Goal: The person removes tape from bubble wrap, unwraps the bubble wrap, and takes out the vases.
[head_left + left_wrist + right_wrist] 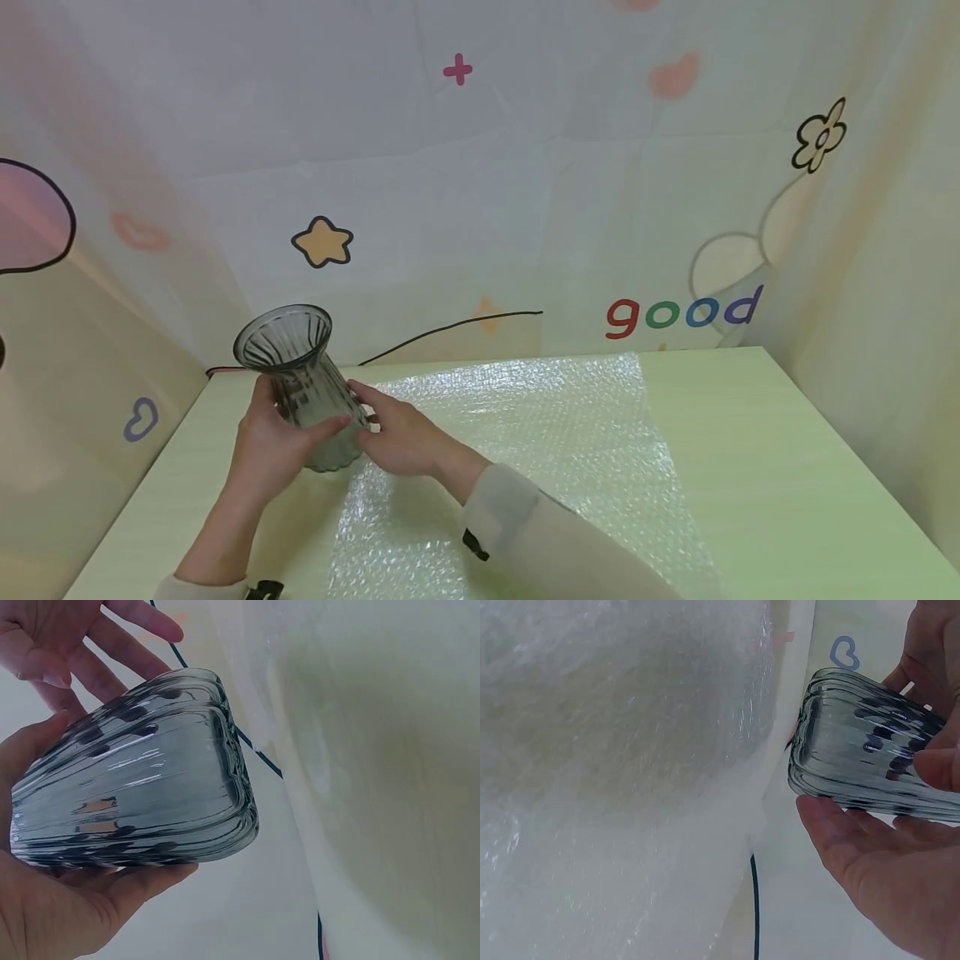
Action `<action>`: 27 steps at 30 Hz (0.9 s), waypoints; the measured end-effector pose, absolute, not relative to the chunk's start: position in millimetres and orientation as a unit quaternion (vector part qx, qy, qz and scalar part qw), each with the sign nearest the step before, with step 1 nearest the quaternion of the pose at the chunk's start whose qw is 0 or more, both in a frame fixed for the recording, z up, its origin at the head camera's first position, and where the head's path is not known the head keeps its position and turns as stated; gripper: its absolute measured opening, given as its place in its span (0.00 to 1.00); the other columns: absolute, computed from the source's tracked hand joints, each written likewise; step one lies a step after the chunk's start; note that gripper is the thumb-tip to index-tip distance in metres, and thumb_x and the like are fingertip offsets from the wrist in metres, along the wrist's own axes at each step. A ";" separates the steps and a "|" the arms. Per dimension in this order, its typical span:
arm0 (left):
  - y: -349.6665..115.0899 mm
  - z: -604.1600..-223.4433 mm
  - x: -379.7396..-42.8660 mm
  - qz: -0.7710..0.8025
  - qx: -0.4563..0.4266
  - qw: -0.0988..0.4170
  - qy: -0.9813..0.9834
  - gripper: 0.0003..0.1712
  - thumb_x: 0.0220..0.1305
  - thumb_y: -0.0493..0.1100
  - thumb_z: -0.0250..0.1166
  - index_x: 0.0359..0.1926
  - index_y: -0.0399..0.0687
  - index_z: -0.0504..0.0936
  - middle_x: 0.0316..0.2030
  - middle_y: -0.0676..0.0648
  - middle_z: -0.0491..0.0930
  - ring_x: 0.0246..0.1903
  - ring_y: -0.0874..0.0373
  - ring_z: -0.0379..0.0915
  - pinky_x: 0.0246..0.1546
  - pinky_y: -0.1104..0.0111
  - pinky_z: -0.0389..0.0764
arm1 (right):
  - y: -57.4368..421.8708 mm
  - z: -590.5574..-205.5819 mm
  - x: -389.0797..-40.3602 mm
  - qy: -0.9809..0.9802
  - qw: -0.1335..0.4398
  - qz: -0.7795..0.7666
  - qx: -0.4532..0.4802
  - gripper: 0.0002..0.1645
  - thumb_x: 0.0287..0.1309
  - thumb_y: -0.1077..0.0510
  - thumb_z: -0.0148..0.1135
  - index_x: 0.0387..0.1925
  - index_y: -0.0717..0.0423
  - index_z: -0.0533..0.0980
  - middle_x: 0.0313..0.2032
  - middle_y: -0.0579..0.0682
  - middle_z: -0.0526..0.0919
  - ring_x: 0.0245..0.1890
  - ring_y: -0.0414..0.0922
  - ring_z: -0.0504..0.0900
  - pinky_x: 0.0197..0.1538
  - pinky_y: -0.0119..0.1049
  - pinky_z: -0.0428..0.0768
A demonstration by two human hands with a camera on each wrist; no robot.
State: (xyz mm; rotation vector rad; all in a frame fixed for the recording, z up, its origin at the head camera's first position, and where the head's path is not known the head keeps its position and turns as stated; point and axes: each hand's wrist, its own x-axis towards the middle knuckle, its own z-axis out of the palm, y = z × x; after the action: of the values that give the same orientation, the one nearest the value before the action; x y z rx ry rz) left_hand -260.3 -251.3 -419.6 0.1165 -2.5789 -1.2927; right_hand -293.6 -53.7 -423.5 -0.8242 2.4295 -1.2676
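A grey ribbed glass vase [318, 400] with a flared rim is held up over the left part of the table, tilted with its mouth to the left. Its base [176, 761] shows in the left wrist view. The left hand [267, 442] grips the vase's side, thumb across the front and fingers behind. At the vase's other side is the right hand [405, 433]; in the right wrist view its fingertips [814, 810] are at the glass near the base. The left wrist view shows the right fingers spread and fairly straight. A sheet of bubble wrap [525, 450] lies beside the vase.
The bubble wrap covers the middle of the pale green table [757, 467], reaching its back edge. A printed cloth backdrop [465, 192] with a star, hearts and the word "good" stands behind and along the sides.
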 end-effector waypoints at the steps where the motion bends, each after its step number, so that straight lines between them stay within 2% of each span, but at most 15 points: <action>1: -253.3 -420.0 -260.5 -0.444 0.040 0.128 -0.886 0.64 0.52 0.59 0.82 0.78 0.46 0.52 0.73 0.34 0.65 0.68 0.32 0.69 0.62 0.39 0.75 | -54.9 -423.5 -293.9 0.837 0.149 -0.444 -0.282 0.40 0.75 0.56 0.49 0.83 0.36 0.51 0.78 0.43 0.64 0.71 0.48 0.75 0.66 0.37 0.77; 7: -263.6 -422.3 -261.3 -0.437 0.044 0.129 -0.889 0.66 0.51 0.58 0.82 0.80 0.47 0.50 0.74 0.33 0.64 0.68 0.30 0.67 0.62 0.37 0.73 | -61.7 -425.3 -296.4 0.821 0.188 -0.469 -0.267 0.39 0.75 0.55 0.45 0.82 0.29 0.52 0.74 0.43 0.71 0.65 0.42 0.80 0.45 0.32 0.77; 10: -267.5 -423.2 -261.5 -0.435 0.046 0.128 -0.890 0.66 0.51 0.58 0.83 0.80 0.47 0.51 0.74 0.33 0.64 0.69 0.30 0.67 0.63 0.37 0.73 | -65.7 -427.2 -298.2 0.814 0.193 -0.481 -0.263 0.39 0.74 0.56 0.44 0.81 0.28 0.54 0.73 0.44 0.73 0.58 0.40 0.82 0.40 0.33 0.76; 13: -270.7 -424.3 -262.2 -0.434 0.049 0.129 -0.890 0.65 0.51 0.57 0.83 0.79 0.47 0.52 0.74 0.33 0.64 0.68 0.30 0.67 0.63 0.37 0.72 | -69.2 -429.3 -299.3 0.815 0.191 -0.481 -0.260 0.38 0.74 0.56 0.44 0.81 0.28 0.55 0.74 0.43 0.72 0.54 0.40 0.82 0.46 0.35 0.76; 16: -273.4 -425.8 -262.6 -0.432 0.049 0.129 -0.891 0.65 0.51 0.57 0.83 0.79 0.45 0.52 0.74 0.32 0.65 0.68 0.30 0.67 0.63 0.37 0.72 | -72.0 -430.8 -299.6 0.819 0.192 -0.476 -0.256 0.36 0.77 0.51 0.43 0.81 0.27 0.54 0.76 0.39 0.67 0.65 0.40 0.77 0.64 0.40 0.75; 19: -276.1 -427.4 -262.9 -0.431 0.049 0.128 -0.892 0.65 0.51 0.56 0.83 0.79 0.45 0.51 0.73 0.31 0.65 0.68 0.29 0.67 0.62 0.36 0.73 | -74.3 -431.6 -299.7 0.820 0.194 -0.474 -0.254 0.33 0.79 0.45 0.41 0.81 0.26 0.54 0.78 0.36 0.62 0.77 0.41 0.64 0.78 0.46 0.64; 21: -277.6 -428.7 -263.3 -0.431 0.048 0.127 -0.892 0.65 0.52 0.56 0.82 0.79 0.44 0.51 0.73 0.31 0.64 0.68 0.29 0.67 0.62 0.36 0.73 | -75.7 -432.2 -299.6 0.821 0.195 -0.473 -0.252 0.33 0.79 0.41 0.40 0.81 0.26 0.54 0.78 0.36 0.62 0.79 0.43 0.60 0.79 0.48 0.61; 27: -281.5 -431.8 -263.6 -0.432 0.046 0.113 -0.894 0.64 0.54 0.54 0.81 0.79 0.42 0.50 0.73 0.30 0.63 0.68 0.28 0.66 0.62 0.36 0.73 | -80.9 -434.2 -298.0 0.828 0.200 -0.470 -0.232 0.34 0.77 0.30 0.38 0.80 0.25 0.56 0.76 0.39 0.66 0.78 0.46 0.64 0.78 0.50 0.64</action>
State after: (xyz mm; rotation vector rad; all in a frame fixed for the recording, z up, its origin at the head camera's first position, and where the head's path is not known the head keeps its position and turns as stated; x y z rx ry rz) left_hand -263.6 -281.5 -431.8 0.1363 -2.6223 -1.2666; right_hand -298.0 -80.9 -434.2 -0.6472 2.3139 -1.3147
